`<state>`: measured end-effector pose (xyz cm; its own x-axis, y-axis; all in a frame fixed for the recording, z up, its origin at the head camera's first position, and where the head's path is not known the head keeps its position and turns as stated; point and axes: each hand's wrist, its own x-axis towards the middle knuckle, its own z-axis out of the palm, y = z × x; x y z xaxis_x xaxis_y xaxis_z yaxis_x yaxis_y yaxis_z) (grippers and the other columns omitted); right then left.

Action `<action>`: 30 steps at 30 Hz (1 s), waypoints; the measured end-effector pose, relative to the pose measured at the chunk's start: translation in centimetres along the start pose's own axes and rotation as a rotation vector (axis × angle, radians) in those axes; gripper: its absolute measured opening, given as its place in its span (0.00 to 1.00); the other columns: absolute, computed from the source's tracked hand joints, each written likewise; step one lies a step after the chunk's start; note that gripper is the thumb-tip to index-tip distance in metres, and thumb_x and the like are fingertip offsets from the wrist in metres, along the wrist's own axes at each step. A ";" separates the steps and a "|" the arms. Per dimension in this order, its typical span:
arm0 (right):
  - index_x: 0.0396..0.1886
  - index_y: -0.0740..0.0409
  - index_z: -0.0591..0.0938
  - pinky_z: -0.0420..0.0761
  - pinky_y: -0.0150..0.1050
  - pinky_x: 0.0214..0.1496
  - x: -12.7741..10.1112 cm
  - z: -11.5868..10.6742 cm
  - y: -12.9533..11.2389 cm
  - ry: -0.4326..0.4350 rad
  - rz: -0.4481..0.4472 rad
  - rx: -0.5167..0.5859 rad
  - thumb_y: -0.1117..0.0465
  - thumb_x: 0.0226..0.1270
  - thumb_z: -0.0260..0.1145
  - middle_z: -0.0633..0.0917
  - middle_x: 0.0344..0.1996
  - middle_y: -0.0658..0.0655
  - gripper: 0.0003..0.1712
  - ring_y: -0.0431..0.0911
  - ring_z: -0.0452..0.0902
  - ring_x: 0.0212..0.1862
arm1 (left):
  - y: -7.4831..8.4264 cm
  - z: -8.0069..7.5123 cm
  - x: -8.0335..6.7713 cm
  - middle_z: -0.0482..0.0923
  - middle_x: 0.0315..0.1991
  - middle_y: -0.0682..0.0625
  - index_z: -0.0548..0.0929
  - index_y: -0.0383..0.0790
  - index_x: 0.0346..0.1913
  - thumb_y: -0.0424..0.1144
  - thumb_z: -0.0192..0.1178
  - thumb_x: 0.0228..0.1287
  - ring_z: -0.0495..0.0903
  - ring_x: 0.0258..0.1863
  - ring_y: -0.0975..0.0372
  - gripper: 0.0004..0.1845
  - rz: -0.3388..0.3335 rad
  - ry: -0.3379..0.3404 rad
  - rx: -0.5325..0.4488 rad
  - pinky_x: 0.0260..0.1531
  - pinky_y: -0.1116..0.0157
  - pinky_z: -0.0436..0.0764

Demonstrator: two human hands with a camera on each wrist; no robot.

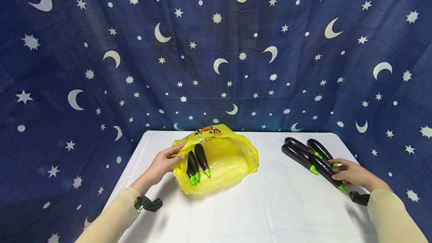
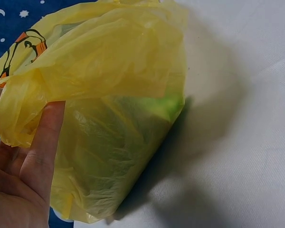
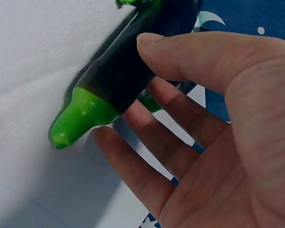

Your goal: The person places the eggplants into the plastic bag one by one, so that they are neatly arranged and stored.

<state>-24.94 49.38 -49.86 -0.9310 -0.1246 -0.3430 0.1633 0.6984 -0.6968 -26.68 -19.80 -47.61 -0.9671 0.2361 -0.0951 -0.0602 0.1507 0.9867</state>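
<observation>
My left hand pinches the left rim of a yellow plastic bag, thumb inside the opening and fingers outside in the left wrist view. Three dark eggplants with green stem ends lie inside, toward the bag's left wall. On the right of the table, my right hand holds the nearest eggplant of a loose group. In the right wrist view its thumb lies over the dark body, while the fingers reach along and under the other side, near the green end.
Several eggplants make up the right-hand group, among them one eggplant at its left and another eggplant behind. A white cloth covers the table. Behind it hangs a dark blue curtain with moons and stars.
</observation>
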 end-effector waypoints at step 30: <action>0.71 0.75 0.61 0.83 0.50 0.41 0.6 0.1 0.3 -0.016 0.021 0.025 0.66 0.64 0.69 0.77 0.51 0.69 0.41 0.55 0.77 0.48 | -0.1 -0.2 0.1 0.74 0.67 0.38 0.74 0.42 0.74 0.37 0.66 0.71 0.83 0.51 0.56 0.30 -0.002 0.009 0.003 0.43 0.57 0.87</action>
<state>-25.37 49.42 -50.35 -0.9218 -0.1215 -0.3682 0.1914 0.6834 -0.7045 -26.82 -19.97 -47.71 -0.9690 0.2275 -0.0963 -0.0618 0.1542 0.9861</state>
